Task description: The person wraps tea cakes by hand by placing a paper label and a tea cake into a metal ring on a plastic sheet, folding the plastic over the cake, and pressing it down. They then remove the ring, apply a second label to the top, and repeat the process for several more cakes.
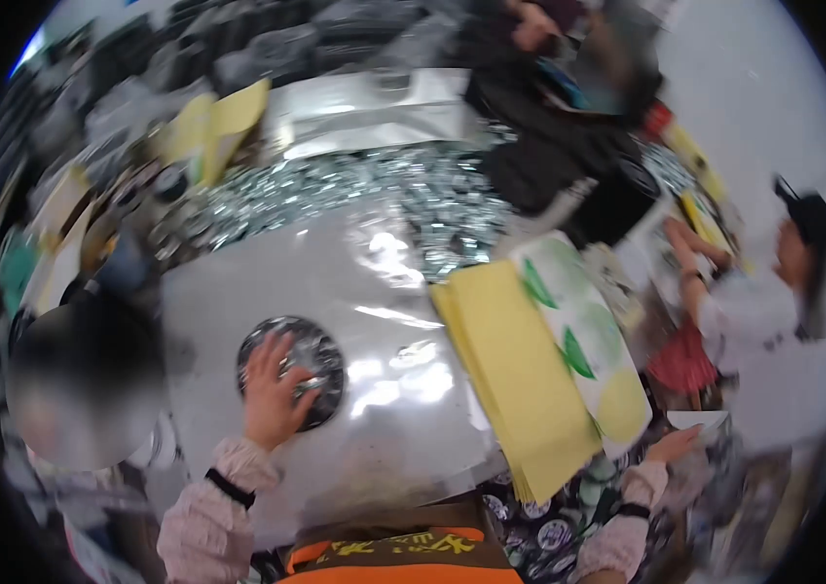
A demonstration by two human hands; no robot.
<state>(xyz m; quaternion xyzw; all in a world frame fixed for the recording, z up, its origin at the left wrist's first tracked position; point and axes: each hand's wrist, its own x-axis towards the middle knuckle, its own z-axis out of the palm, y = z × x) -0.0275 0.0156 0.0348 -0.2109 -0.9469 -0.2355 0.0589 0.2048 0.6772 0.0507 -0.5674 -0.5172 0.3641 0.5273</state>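
My left hand (pixel 276 394) lies with fingers spread on a dark, shiny round disc (pixel 325 389), which seems to be in clear wrapping. The disc rests on a glossy silver-grey sheet (pixel 218 321) in front of me. My right hand (pixel 672 444) is stretched out to the right, over the edge of a pile of round printed pieces (pixel 554 533). Its fingers extend toward a small white piece (pixel 700 420); the blur hides whether they touch it. Between my hands lies a stack of yellow sheets (pixel 520 380).
A white card with green leaves (pixel 583 341) lies beside the yellow stack. Many small shiny silver packets (pixel 335 190) cover the far side, before a silver box (pixel 374 112). People work at left, at far right (pixel 763 321), and at the back. Dark wrapped bundles (pixel 276 54) line the back.
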